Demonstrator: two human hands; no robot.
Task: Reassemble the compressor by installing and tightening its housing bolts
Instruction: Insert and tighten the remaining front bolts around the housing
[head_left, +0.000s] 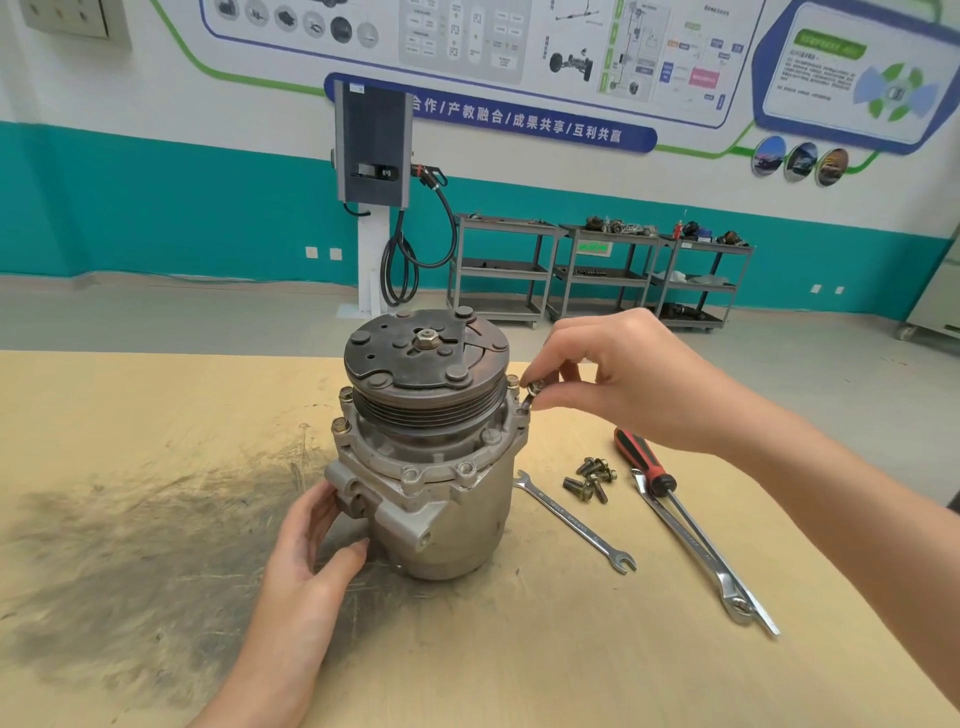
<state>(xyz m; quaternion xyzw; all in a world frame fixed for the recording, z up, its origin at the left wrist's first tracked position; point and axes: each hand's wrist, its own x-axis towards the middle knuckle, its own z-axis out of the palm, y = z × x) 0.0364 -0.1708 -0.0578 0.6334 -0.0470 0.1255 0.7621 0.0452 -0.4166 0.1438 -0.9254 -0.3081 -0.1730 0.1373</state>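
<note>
We had the compressor (431, 467) standing upright on the desk (156, 415), pulley face up, and our left hand (311, 551) braced against its lower left side, fingers fairly straight with the thumb pressing the casting, nothing gripped. Our right hand (613, 379) was up at the right edge of the flange, thumb and fingertips pinching a housing bolt (532, 392) by its head, the shank tilted down toward a hole in the flange. Whether the threads had caught, we could not tell. Two bolts (343, 410) already sat in the flange on the left and another (512, 382) stood just beside the one we held.

The risk here, as we judged it, was the tilt: started at that angle, the bolt could cross-thread in the aluminium housing. A slip of the pinch could also drop it down beside the pulley. If our left hand eased off, the body might rock and throw the alignment.

The spare bolts (589, 478) lay in a small heap to the right, between an open-ended spanner (576, 522) and a red-handled screwdriver (644, 465) that crossed a longer combination spanner (696, 556).
</note>
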